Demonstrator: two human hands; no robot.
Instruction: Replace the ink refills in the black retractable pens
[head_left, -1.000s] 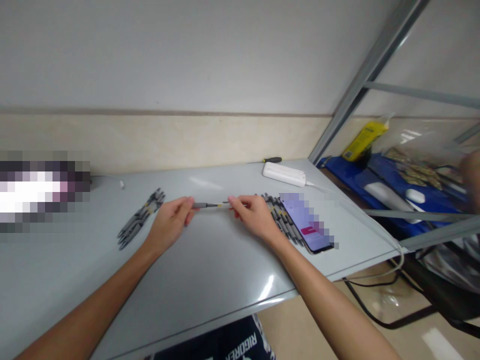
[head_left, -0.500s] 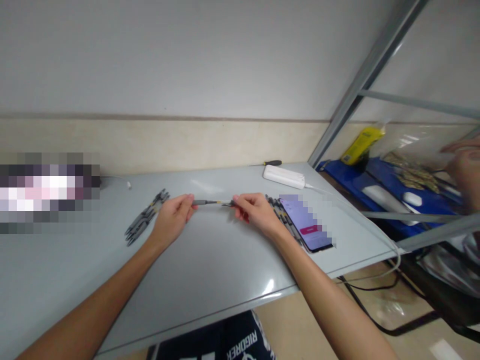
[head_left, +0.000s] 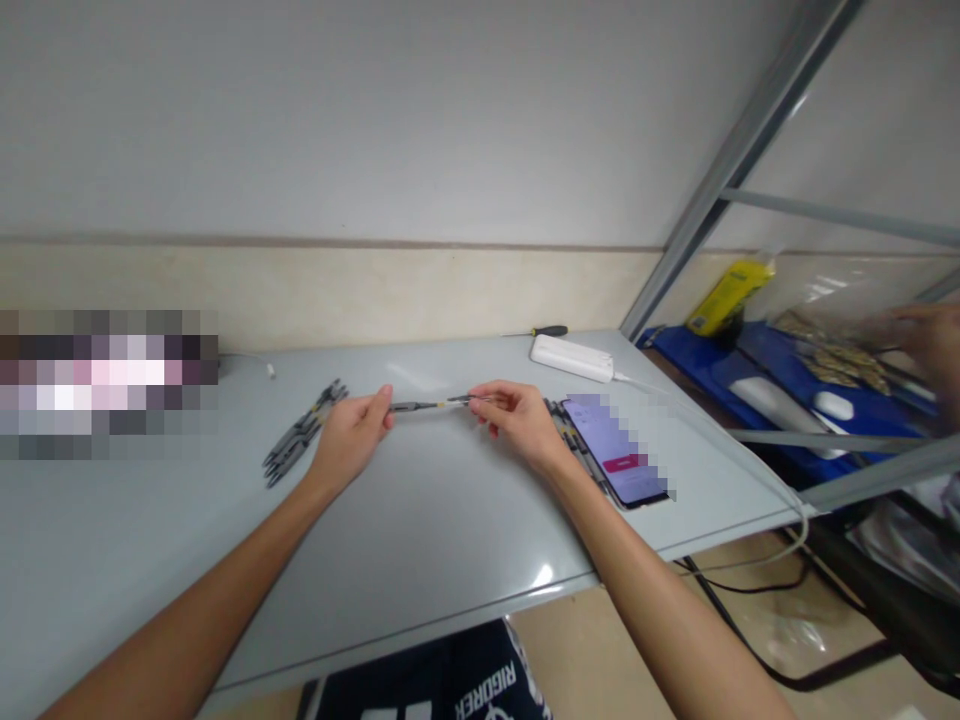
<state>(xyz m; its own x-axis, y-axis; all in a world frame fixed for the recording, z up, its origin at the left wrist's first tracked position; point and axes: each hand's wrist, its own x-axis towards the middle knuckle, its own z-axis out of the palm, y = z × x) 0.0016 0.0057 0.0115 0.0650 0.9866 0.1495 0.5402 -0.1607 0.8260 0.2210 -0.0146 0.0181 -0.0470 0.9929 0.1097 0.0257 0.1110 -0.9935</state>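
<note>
Over the middle of the table, my left hand (head_left: 354, 432) pinches the left end of a slim grey pen-like stick (head_left: 412, 406) with a yellow band near its middle. The fingers of my right hand (head_left: 516, 415) are closed on its right end, whose tip they partly hide. The stick lies nearly level, just above the tabletop. Left of my left hand rests a pile of similar grey sticks (head_left: 300, 440). More grey sticks (head_left: 581, 440) lie beyond my right wrist, alongside a lit phone (head_left: 611, 450).
A white power strip (head_left: 571, 358) and a screwdriver (head_left: 551, 330) lie at the back of the grey table (head_left: 420, 560). A metal post (head_left: 675, 215) rises on the right. Past it, another person's blurred hand (head_left: 937, 340) is over a blue surface (head_left: 679, 360) with a yellow packet (head_left: 731, 295).
My right fingers have shifted along the stick's right end and loosened slightly, showing more of it. My left hand keeps its grip. The whole view has moved slightly.
</note>
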